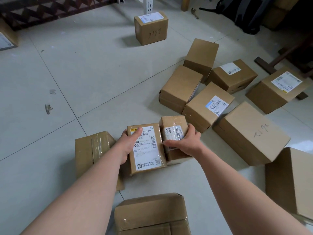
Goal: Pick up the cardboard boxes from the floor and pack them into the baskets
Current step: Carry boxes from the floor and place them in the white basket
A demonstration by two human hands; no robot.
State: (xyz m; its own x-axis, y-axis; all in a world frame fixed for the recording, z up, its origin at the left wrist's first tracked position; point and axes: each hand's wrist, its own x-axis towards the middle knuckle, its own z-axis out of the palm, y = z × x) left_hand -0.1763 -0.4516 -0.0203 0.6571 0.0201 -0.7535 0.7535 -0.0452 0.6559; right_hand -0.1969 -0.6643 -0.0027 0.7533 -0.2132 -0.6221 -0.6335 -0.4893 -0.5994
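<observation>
Nearest, a taped box (pixel 150 212) lies on the tiled floor (pixel 50 73). Beyond it, both hands are curled round cartons: the left hand (pixel 129 145) grips the large-labelled box (pixel 147 150) by its left edge, thumb on the label. The right hand (pixel 185 143) clasps the smaller box (pixel 174 129), which touches the first. Whether either is lifted cannot be told. Further right is a cluster of boxes (pixel 203 107) on the floor. Farthest, a lone box (pixel 150 28) stands well apart.
</observation>
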